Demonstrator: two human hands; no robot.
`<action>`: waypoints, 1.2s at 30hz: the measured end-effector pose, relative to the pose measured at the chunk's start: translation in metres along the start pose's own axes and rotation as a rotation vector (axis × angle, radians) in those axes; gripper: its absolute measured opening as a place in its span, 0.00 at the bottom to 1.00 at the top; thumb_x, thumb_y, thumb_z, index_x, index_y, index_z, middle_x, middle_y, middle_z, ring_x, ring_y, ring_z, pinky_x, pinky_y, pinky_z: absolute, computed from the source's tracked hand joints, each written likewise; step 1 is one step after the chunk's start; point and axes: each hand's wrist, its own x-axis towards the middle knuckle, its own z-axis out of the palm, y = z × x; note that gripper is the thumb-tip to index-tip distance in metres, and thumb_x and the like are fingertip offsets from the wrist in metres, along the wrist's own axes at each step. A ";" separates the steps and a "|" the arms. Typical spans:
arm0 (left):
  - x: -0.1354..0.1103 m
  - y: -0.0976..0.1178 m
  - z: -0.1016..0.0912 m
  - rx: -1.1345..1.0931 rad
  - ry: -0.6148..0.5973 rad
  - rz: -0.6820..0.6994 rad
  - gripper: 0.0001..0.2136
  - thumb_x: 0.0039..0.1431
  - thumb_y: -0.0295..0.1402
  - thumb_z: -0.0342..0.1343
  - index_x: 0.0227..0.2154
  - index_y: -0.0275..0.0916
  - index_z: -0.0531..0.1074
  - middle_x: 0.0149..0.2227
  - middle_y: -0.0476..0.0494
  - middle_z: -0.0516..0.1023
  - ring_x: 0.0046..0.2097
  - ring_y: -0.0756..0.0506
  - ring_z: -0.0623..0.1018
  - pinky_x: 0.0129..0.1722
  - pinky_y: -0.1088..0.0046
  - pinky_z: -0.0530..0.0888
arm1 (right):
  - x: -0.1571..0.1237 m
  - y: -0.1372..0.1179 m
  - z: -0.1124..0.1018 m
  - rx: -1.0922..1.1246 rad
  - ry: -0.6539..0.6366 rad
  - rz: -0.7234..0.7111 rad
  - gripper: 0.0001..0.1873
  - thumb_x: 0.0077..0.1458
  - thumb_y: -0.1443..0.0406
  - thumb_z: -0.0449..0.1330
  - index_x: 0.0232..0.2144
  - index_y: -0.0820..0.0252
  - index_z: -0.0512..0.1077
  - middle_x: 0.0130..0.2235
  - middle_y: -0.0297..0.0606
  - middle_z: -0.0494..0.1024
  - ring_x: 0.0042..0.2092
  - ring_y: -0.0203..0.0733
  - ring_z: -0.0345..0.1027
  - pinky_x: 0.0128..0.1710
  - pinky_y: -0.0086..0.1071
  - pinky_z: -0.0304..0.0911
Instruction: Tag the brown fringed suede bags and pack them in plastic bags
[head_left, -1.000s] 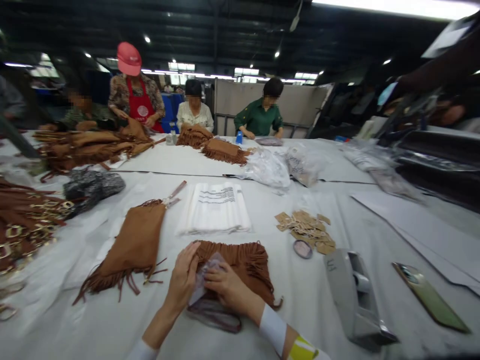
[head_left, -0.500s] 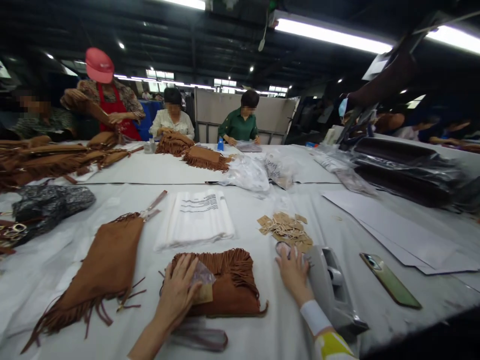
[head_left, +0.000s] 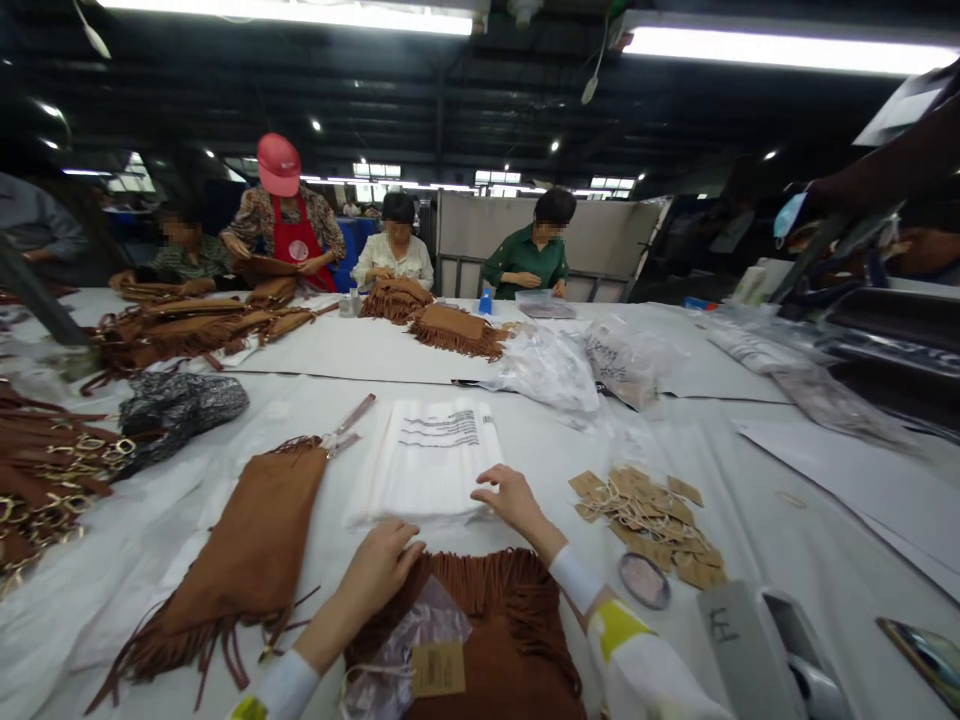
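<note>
The right hand (head_left: 512,497) has left the tape dispenser (head_left: 757,650), fingers open on the plastic bag stack (head_left: 435,458); left hand (head_left: 379,570), fingers spread, presses the fringed bag (head_left: 517,630).

Both hands up at stack of white bags (head_left: 433,462): right hand (head_left: 514,498) flat on near edge, left hand (head_left: 382,565) just below it, resting on brown fringed bag (head_left: 517,630). Paper tags (head_left: 652,515) right of right hand.

Light: you've got long tube lights (head_left: 780,45) overhead, blown out white against a dark ceiling.
Table: the white tabletop (head_left: 390,350) reads bright and even, with soft shadows only.
Edges: your wide lens bends and stretches the corners.
Focus: far workers look soft; the tape dispenser (head_left: 780,650) at the bottom smears.
</note>
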 end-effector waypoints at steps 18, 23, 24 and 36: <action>0.098 0.007 0.038 0.258 -0.178 0.121 0.10 0.63 0.35 0.50 0.43 0.38 0.70 0.44 0.39 0.75 0.47 0.40 0.74 0.46 0.60 0.70 | 0.109 0.023 0.045 0.031 0.074 0.336 0.19 0.65 0.61 0.39 0.35 0.60 0.67 0.33 0.42 0.77 0.33 0.41 0.69 0.31 0.31 0.55; 0.125 0.016 0.001 0.342 0.317 -0.044 0.20 0.61 0.36 0.53 0.56 0.45 0.62 0.55 0.35 0.66 0.54 0.35 0.67 0.51 0.53 0.65 | 0.111 0.007 0.038 0.047 0.140 0.256 0.14 0.61 0.53 0.48 0.39 0.55 0.66 0.26 0.32 0.73 0.30 0.43 0.69 0.30 0.31 0.55; 0.133 0.011 -0.007 0.307 0.378 -0.093 0.22 0.59 0.31 0.55 0.57 0.46 0.62 0.56 0.35 0.65 0.55 0.34 0.66 0.53 0.50 0.63 | 0.110 0.006 0.035 0.050 0.132 0.191 0.14 0.59 0.52 0.53 0.39 0.54 0.66 0.25 0.31 0.72 0.30 0.43 0.69 0.30 0.31 0.56; 0.173 -0.093 -0.085 -0.899 0.522 -0.485 0.03 0.53 0.25 0.56 0.31 0.37 0.71 0.29 0.47 0.73 0.32 0.47 0.76 0.36 0.71 0.75 | 0.095 0.080 -0.041 0.418 0.330 0.285 0.07 0.39 0.70 0.62 0.26 0.58 0.71 0.21 0.29 0.69 0.24 0.36 0.61 0.27 0.31 0.58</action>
